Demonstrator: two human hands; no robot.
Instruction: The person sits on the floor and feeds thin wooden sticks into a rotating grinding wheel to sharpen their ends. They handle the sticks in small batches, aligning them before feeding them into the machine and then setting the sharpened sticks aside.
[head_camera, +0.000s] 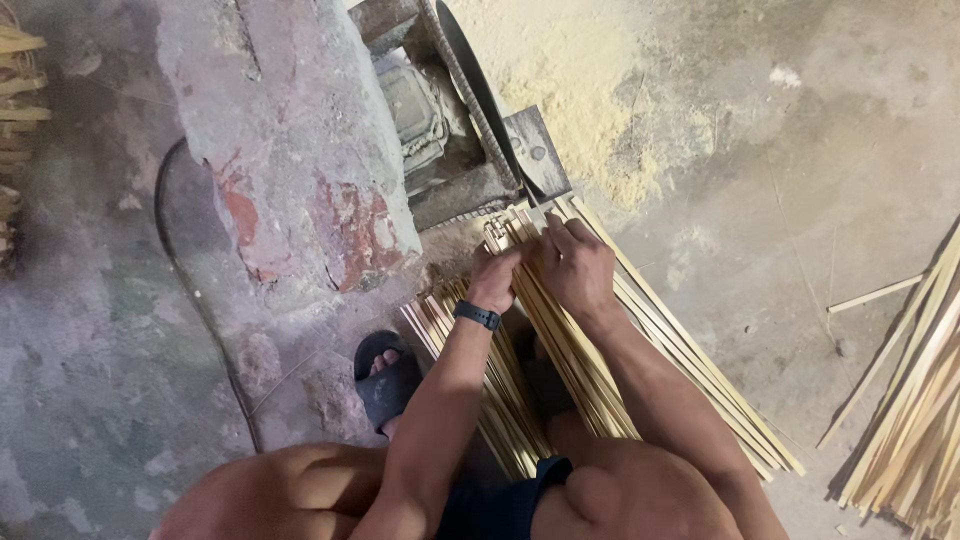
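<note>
Bamboo strips (560, 370) lay in a long bundle on the floor (800, 180) between the seated person's knees, their far ends fanned out just short of the belt-driven cutting machine (470, 130). By my judgement, the step in hand was gathering and evening up the strip ends at the machine; any next move would call for a firm, level grip so the ends stayed flush and the fingers stayed clear of the blade plate (537, 150).

Left hand (495, 280), with a dark watch (477, 316) at the wrist, was curled over the left side of the bundle near its far end, fingers closed around several strips. Right hand (575, 265) lay on top of the bundle just beside it, fingers bent and pressing down on the strips; whether it clasped any could not be told.

Sawdust (590, 90) covered the floor beyond the machine. A second heap of strips (915, 420) lay well apart at the right edge. One sandalled foot (385, 380) rested beside the bundle.
</note>
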